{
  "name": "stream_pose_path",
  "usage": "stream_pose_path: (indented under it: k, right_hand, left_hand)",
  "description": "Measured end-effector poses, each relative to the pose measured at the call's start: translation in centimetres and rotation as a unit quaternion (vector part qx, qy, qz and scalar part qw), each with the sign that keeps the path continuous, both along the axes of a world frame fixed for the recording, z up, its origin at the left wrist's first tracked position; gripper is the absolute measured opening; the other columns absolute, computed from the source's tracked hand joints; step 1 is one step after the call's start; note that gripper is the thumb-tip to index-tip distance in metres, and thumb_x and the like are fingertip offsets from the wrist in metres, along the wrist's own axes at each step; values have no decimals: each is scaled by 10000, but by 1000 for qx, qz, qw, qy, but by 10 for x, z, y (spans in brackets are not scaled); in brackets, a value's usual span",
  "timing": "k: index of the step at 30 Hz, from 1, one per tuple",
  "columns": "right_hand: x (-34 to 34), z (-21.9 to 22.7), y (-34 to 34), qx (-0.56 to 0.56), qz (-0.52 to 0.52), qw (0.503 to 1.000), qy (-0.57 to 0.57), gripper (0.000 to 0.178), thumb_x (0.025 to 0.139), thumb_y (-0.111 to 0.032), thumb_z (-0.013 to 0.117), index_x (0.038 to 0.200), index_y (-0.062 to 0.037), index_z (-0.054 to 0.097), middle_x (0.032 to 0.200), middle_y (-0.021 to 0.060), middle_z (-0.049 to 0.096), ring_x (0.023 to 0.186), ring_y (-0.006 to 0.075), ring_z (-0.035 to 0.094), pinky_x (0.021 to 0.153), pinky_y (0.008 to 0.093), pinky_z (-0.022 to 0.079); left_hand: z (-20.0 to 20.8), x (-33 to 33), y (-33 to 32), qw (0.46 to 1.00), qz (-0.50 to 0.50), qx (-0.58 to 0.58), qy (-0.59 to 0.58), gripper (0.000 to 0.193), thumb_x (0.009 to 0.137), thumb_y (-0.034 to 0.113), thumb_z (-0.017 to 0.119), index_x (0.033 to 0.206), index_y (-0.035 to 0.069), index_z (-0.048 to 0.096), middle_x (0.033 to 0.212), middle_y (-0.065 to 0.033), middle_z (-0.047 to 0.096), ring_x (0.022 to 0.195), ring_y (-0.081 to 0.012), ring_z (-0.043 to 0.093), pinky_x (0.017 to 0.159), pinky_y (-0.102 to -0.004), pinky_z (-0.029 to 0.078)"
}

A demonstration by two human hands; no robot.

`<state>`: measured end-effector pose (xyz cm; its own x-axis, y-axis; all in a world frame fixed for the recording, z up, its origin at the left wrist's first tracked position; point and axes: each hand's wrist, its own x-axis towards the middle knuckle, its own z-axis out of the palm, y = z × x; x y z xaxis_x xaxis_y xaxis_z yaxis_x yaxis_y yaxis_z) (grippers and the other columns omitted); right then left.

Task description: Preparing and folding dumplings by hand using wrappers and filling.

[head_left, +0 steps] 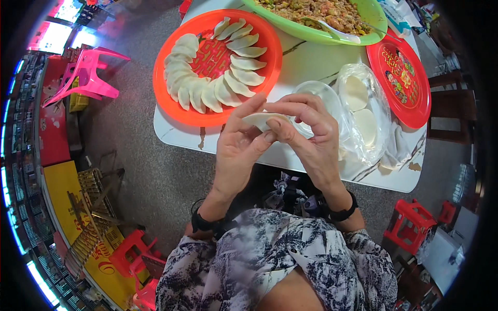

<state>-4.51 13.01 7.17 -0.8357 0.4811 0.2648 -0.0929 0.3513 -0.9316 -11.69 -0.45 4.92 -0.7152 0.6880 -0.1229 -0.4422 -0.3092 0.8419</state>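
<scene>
Between both hands, above the table's near edge, is a pale dumpling (258,120). My left hand (234,147) grips it from the left with bent fingers and thumb. My right hand (315,136) pinches its right end, thumb and fingertips pressed at the edge; the fingers partly cover it. Beyond my left hand lies an orange-red round tray (162,96) bearing several folded dumplings (226,92) in a curved, overlapping row. Behind my right hand stands a clear round container (324,93). Beside it, a clear plastic bag (381,111) holds round dough wrappers (365,127).
At the far edge, a green basin (303,33) contains chopped filling (316,11). A red printed tray (397,83) lies at the table's right, near a crumpled whitish item (397,150). Pink (88,78) and red stools (410,225) stand on the floor around the white table (179,132).
</scene>
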Motion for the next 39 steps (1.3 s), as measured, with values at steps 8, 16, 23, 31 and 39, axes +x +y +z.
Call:
stream_pose_path:
  k: [8, 16, 23, 31, 39]
  right_hand:
    - [-1, -1, -6, -48, -24, 998, 40, 134, 820, -104, 716, 948, -92, 753, 925, 56, 653, 900, 197, 562, 788, 314, 449]
    - [-3, 0, -1, 123, -5, 992, 34, 190, 814, -139, 742, 995, -81, 734, 1009, 54, 640, 962, 187, 562, 839, 319, 442]
    - [8, -3, -1, 37, -48, 998, 12, 273, 810, -201, 763, 1053, -82, 725, 1110, 80, 617, 1007, 195, 564, 862, 317, 439]
    - [9, -8, -1, 29, -69, 997, 26, 138, 851, -90, 713, 981, -47, 730, 1015, 75, 621, 963, 176, 582, 848, 294, 461]
    - [11, -4, 4, 38, -75, 996, 44, 108, 857, -80, 702, 955, -39, 722, 981, 77, 626, 922, 175, 591, 821, 285, 464]
  left_hand:
    - [0, 4, -2, 999, -16, 33, -10, 407, 971, 66, 556, 1353, -40, 465, 1287, -124, 560, 1146, -180, 572, 979, -346, 493]
    - [-2, 1, -4, 999, 0, 0, 36, 393, 1006, 135, 514, 1350, -49, 471, 1256, -157, 597, 1129, -215, 603, 980, -372, 497]
    - [7, 3, 6, 994, 18, 63, -93, 405, 1007, 170, 521, 1359, -22, 467, 1234, -149, 607, 1115, -229, 617, 971, -400, 503]
    - [0, 7, 10, 997, 18, 46, -66, 403, 991, 152, 551, 1346, -27, 486, 1216, -127, 616, 1088, -204, 625, 944, -384, 540]
    - [5, 11, 15, 998, 21, 44, -38, 373, 990, 116, 542, 1327, -42, 513, 1196, -133, 631, 1059, -201, 640, 954, -376, 538]
